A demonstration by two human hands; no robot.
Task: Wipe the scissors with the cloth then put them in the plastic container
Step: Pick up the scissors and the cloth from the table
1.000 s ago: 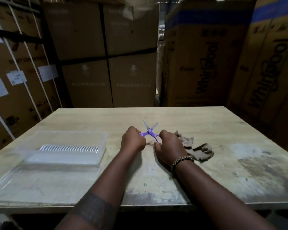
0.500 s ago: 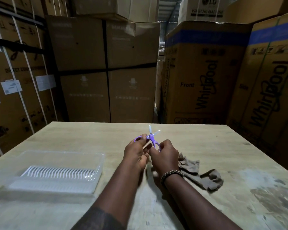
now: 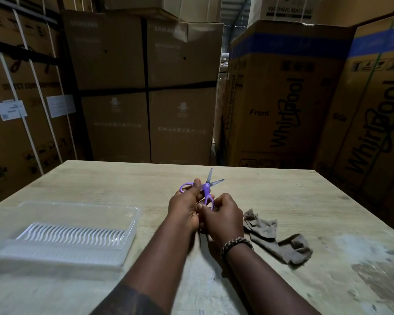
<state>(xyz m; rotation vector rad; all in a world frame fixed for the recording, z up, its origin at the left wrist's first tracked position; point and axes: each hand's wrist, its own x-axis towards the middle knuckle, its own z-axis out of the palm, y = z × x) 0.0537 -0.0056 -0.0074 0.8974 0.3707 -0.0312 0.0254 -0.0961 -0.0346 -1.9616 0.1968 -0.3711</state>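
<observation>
Pinching one purple handle loop each, the left hand and right hand hold the scissors above the table, blades parted and pointing far, plastic container left, cloth right.

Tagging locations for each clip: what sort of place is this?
Probably an appliance warehouse or stockroom: tall brown Whirlpool cardboard cartons, strapped cardboard boxes stacked high, and a worn pale wooden worktable.
</observation>
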